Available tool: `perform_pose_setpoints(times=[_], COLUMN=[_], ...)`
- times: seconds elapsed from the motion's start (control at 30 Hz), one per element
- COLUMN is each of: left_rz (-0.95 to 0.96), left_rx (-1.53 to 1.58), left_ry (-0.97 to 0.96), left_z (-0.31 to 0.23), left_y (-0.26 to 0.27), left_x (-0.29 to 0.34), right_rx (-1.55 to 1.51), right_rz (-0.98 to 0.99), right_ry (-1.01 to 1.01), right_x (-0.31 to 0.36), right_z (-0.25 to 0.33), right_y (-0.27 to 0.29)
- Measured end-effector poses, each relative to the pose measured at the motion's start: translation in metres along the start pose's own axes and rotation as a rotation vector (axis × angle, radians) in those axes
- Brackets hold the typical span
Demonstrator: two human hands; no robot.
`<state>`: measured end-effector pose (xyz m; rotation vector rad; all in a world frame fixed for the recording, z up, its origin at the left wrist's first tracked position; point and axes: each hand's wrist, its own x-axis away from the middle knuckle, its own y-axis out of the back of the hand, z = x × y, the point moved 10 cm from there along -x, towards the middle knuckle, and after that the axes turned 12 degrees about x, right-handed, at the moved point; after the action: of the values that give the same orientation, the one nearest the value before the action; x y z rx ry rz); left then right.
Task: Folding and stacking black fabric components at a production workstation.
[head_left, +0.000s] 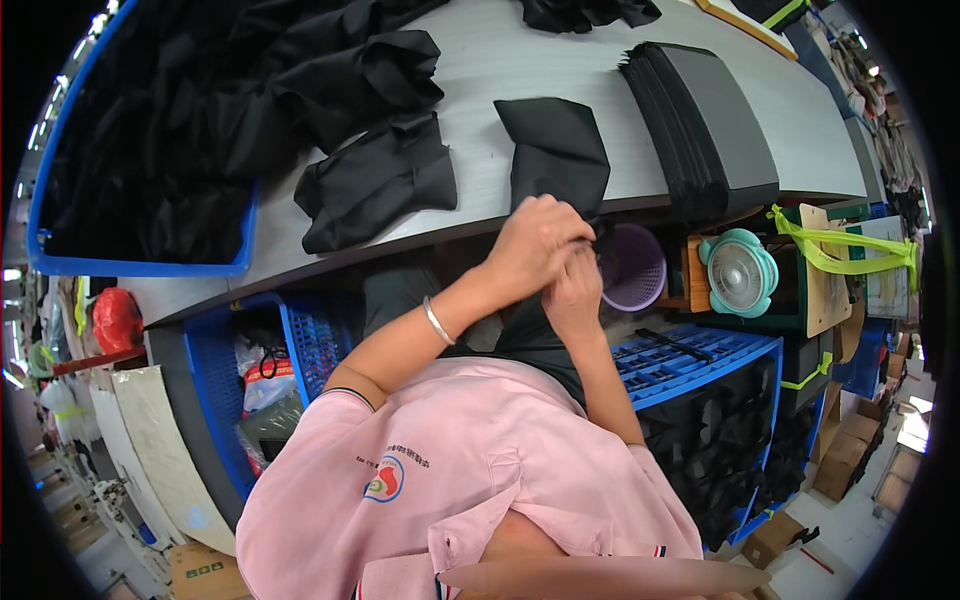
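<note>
Had both hands together just off the near edge of the desk (480,60), fingers meeting. Had the left hand (545,238) uppermost, back to the camera, fingers curled in at the near end of a black cloth (562,150). Had the right hand (574,292) just below, fingers bent up against the left. Saw the fingers of each grip turned inward, fingertips mostly hidden; could not tell how tightly closed, or on what. Found the cloth on the desk, far end spread out, near end reaching the left hand at the edge. Saw a crumpled piece (385,185) apart to its left, a blue tub (150,267) heaped with black fabric (160,150) farther left, and a stack (715,130) of dark flat pieces to its right. Noticed, right of the hands and lower than the desk, a purple basket (648,272), then a teal fan (742,272). Noted a blue crate (690,378) by the right forearm and a blue bin (310,340) by the left. Wore a bangle (437,320) on the left wrist.
</note>
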<state>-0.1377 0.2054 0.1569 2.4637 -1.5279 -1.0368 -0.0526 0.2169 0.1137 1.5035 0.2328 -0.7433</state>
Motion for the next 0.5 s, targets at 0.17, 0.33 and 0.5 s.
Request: perform_pose_setpoints(times=[0.17,0.33,0.5], left_rz=[0.063,0.174,0.271], left_rx=[0.205,0.532,0.668], left_ry=[-0.048,0.112,0.128], left_z=[-0.054,-0.065,-0.075], left_y=[-0.011,-0.04,-0.051], left_x=[0.019,0.061,0.089], right_rx=[-0.615,-0.565,-0.502], right_rz=[0.3,0.527,0.823], right_ry=[-0.088,-0.324,-0.596], right_x=[0.012,0.009,0.095], right_z=[-0.015,-0.024,-0.003], right_y=[-0.026,-0.017,0.039])
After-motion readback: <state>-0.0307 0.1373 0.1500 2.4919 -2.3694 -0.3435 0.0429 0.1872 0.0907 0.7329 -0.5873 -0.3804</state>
